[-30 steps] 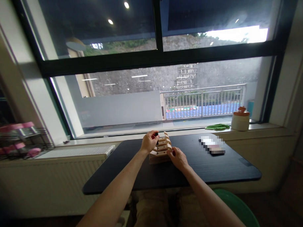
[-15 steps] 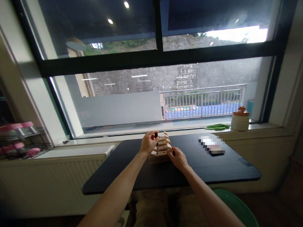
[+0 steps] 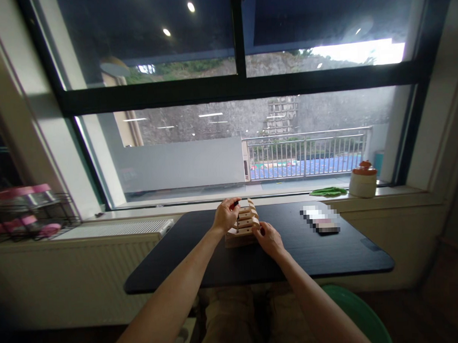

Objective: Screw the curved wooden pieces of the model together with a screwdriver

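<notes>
The left hand [image 3: 226, 215] is holding a screwdriver [image 3: 236, 204] with closed fingers, shaft downward. The right hand [image 3: 269, 239], half curled, is touching the near right side of the wooden frame [image 3: 245, 224], which is resting on the desk [image 3: 303, 254]. Probably a screw is being turned; the next move is calling for steady support and a straight shaft.

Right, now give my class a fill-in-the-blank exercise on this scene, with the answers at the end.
The ____ hand holds the screwdriver.
The opposite hand touches the slatted piece, which is made of ____.
The cloth on the windowsill is ____.
The jar beside it has an ____ lid.
Missing words: left; wood; green; orange.
</notes>
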Available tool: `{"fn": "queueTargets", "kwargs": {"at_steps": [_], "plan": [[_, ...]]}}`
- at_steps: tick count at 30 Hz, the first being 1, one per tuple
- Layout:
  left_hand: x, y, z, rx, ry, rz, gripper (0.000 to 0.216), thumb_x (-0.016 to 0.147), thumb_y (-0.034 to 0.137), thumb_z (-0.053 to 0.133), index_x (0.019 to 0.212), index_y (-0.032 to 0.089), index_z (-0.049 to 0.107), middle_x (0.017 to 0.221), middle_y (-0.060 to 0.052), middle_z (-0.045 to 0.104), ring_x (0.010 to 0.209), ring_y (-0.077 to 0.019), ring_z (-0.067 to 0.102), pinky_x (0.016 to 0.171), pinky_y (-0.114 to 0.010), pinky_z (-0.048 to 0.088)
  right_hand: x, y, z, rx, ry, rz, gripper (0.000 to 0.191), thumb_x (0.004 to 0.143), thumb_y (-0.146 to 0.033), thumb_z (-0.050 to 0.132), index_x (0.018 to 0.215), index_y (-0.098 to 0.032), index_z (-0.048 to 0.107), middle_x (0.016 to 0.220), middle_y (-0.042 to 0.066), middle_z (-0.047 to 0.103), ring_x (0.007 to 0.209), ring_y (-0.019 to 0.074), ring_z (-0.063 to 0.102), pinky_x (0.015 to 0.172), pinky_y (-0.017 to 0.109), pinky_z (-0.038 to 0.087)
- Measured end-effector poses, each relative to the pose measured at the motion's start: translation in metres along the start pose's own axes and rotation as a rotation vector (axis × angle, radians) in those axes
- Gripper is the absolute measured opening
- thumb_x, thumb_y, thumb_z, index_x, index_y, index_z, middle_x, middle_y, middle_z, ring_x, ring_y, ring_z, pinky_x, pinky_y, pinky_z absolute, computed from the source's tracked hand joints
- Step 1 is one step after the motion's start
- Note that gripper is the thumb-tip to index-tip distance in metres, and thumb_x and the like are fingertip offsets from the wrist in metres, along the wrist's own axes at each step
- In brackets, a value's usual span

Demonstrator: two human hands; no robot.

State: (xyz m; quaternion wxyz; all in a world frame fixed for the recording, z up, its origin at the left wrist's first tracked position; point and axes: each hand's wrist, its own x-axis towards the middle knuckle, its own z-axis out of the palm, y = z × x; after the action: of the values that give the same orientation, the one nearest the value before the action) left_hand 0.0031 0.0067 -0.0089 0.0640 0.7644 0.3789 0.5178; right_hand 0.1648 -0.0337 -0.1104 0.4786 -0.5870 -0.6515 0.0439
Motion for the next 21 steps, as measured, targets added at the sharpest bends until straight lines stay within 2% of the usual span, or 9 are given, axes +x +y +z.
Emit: {"fn": "queueTargets", "kwargs": {"at_steps": [6,13,21], "plan": [[-0.0026,0.0030,-0.0022,-0.033,-0.008,-0.018,0.026,0.077,0.023,0.050,0.099,0.019,0.063,0.090,-0.004,0.061,0.069,-0.0113,0.054,0.067,-0.024,0.046,-0.0006,0.0009,0.0007,-0.001,0.008,-0.006,0.033,0.082,-0.050,0.041,0.087,-0.022,0.059,0.075,0.000,0.056,0.066,0.0120,0.051,0.063,0.022,0.035],[-0.0034,0.0043,-0.0026,0.120,0.060,-0.008,0.023,0.075,0.033,0.057,0.093,0.022,0.065,0.072,0.000,0.051,0.060,-0.0095,0.048,0.061,-0.023,0.044,0.0001,0.0020,0.0021,0.000,0.010,-0.011,0.031,0.082,-0.048,0.041,0.087,-0.022,0.059,0.076,0.000,0.056,0.067,0.0117,0.051,0.062,0.022,0.035],[-0.0010,0.0052,0.0002,0.143,0.062,0.007,0.022,0.078,0.030,0.052,0.095,0.022,0.065,0.074,-0.001,0.053,0.062,-0.0105,0.049,0.062,-0.024,0.045,-0.0006,0.0013,0.0018,-0.011,0.011,-0.022,0.031,0.082,-0.047,0.041,0.085,-0.022,0.058,0.074,-0.001,0.055,0.065,0.0117,0.049,0.062,0.022,0.034]]}}
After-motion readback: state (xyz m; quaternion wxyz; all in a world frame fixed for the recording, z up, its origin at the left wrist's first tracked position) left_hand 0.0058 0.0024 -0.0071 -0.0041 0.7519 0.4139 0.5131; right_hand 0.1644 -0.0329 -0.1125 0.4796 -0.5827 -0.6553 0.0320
